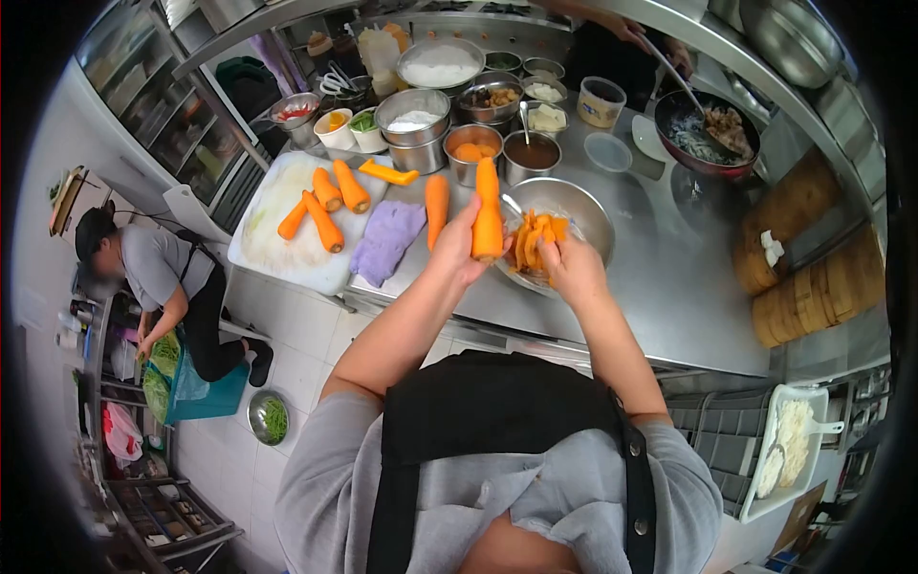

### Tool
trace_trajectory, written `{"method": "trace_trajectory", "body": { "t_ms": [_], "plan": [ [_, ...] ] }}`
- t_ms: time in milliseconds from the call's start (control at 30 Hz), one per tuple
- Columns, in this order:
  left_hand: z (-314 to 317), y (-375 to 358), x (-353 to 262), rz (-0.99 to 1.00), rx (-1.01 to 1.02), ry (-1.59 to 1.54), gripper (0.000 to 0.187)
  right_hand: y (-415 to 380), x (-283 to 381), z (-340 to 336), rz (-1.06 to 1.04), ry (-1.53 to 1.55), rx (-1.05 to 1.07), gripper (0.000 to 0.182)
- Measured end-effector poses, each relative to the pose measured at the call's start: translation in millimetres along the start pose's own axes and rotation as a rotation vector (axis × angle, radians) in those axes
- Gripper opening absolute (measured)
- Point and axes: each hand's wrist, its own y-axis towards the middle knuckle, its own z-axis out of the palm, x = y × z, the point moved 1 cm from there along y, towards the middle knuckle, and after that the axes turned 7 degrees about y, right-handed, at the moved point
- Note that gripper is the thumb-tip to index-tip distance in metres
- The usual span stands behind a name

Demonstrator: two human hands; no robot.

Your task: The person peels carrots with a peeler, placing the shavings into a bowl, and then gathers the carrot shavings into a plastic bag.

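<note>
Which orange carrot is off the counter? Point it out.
The peeled orange carrot upright in the left hand, over the steel bowl. The other carrots lie flat on the white cutting board and counter.

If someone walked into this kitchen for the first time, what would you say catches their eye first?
The bright orange carrot stands upright in the left hand at the centre, just over a steel bowl of orange peelings where the right hand works. To the left, more peeled carrots lie on a white cutting board beside a purple cloth. At far left, a person crouches over a teal crate of greens.
</note>
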Motion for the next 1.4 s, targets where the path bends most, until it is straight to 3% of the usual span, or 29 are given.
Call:
{"method": "trace_trajectory", "body": {
  "t_ms": [333,533,667,833,1033,1200,1400],
  "plan": [
    [23.5,32.4,-3.9,0.036,-0.016,0.077,0.041,-16.5,2.2,-6.2,-0.093,-0.135,-0.014,0.036],
    [37.5,10.6,7.9,0.022,-0.002,0.121,0.038,-5.3,-0.3,-10.1,0.076,-0.164,0.037,0.035],
    [26.5,-16.6,28.7,-0.027,0.115,0.214,0.037,13.0,-18.9,-11.8,0.078,-0.043,-0.083,0.034],
    [5.5,-45.3,23.4,0.033,0.158,0.387,0.045,15.9,-11.4,-15.4,0.038,0.036,-0.042,0.033],
    [-2.5,-44.7,26.8,0.156,0.191,0.478,0.049,27.2,-23.5,-9.7,0.211,0.034,0.002,0.033],
    [-2.4,-2.5,7.2,0.040,0.149,0.125,0.045,11.6,-22.5,-3.9,0.142,0.092,-0.070,0.034],
    [8.0,11.7,-1.0,-0.004,0.142,0.021,0.046,-4.2,-8.7,-7.8,0.099,0.006,0.025,0.035]
  ]
}}
